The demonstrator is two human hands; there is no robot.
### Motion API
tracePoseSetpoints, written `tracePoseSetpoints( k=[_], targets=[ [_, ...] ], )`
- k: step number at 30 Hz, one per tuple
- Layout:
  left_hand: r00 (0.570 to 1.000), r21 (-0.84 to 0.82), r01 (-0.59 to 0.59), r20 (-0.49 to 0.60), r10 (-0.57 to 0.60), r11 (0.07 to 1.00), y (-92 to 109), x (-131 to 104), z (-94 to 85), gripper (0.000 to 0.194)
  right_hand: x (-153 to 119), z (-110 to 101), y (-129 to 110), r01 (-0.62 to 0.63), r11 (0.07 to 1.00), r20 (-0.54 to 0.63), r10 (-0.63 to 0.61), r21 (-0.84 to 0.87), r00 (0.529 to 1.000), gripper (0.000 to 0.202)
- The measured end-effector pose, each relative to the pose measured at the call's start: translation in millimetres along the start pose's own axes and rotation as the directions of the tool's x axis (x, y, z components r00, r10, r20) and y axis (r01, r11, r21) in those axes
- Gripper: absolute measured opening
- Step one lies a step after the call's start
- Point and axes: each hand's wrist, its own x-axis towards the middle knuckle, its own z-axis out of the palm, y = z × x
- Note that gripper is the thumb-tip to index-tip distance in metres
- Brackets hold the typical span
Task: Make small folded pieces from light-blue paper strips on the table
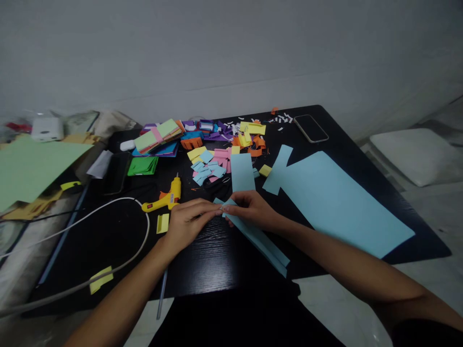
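Note:
A long light-blue folded paper strip point(258, 238) slants from both hands down to the table's front edge. My right hand point(251, 209) is closed on it near its upper end. My left hand point(191, 219) pinches the same end, its fingertips meeting those of the right. Just beyond the hands lies a flat light-blue paper piece point(243, 172). Left of my left hand are a yellow glue gun point(168, 196) and a small folded yellow paper piece point(162, 223). Scissors point(215, 183), partly hidden, rest behind the fingers.
Large light-blue sheets point(340, 205) cover the right side. A phone point(311, 128) lies at the back right. Cut colored pieces point(208, 166) are heaped in the middle, with paper stacks point(161, 135) behind. A white cable point(146, 236) loops across the left.

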Motion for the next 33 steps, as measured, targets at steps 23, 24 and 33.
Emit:
tracePoseSetpoints(
  k=[23, 24, 33],
  targets=[
    [0.966, 0.005, 0.256, 0.043, -0.256, 0.967, -1.6, 4.5, 0.5, 0.022, 1.4, 2.9, -0.9, -0.151, 0.979, 0.047, 0.146, 0.138, 0.988, 0.040],
    [0.965, 0.001, 0.262, 0.032, -0.262, 0.965, -2.3, 4.8, -0.1, 0.022, 1.4, 3.1, -1.9, -0.159, 0.977, 0.052, 0.153, 0.144, 0.987, 0.040],
    [0.923, -0.075, 0.375, 0.116, -0.366, 0.924, -1.5, 6.2, 1.7, 0.022, -0.8, 5.2, 2.7, -0.106, 0.994, 0.055, 0.104, 0.026, 0.993, 0.039]
  ],
)
